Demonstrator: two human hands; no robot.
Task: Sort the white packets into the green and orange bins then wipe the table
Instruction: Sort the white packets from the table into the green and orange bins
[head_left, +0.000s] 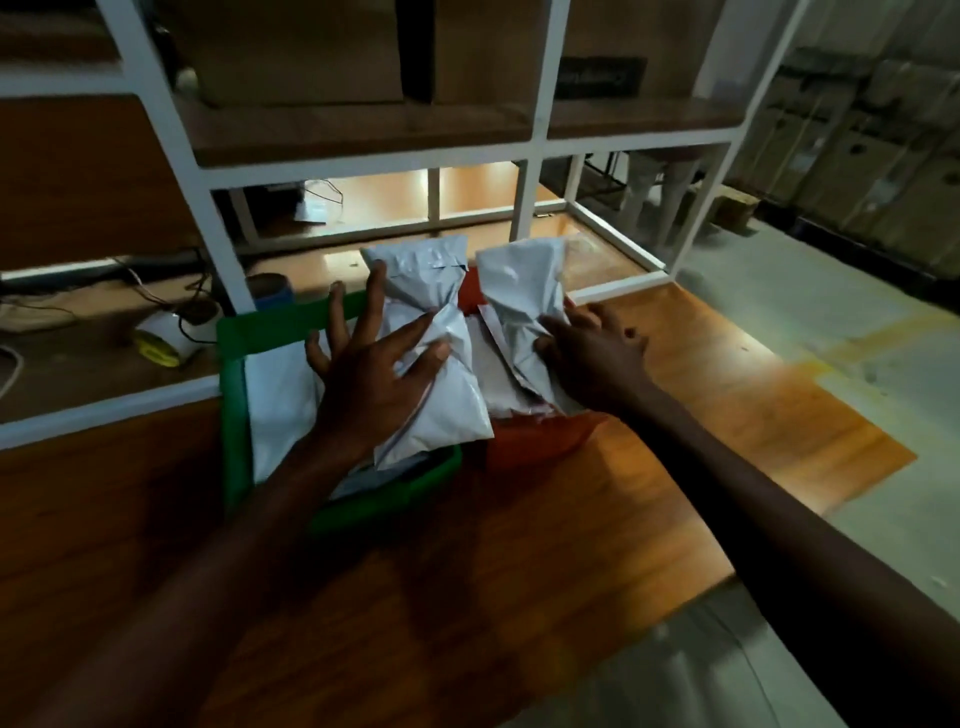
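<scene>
A green bin (235, 395) and an orange bin (540, 441) stand side by side on the wooden table (519, 561), each holding white packets. My left hand (369, 374) grips a white packet (431, 353) around its middle, above the seam between the two bins. My right hand (587, 348) pinches a second white packet (519, 291) over the orange bin. More white packets (280, 395) lie inside the green bin beneath my left hand.
A white-framed shelf unit (176, 150) with brown boxes rises right behind the bins. A white device with cables (171, 332) sits on the lower ledge at left. The table's edge runs down the right, with grey floor (857, 364) beyond.
</scene>
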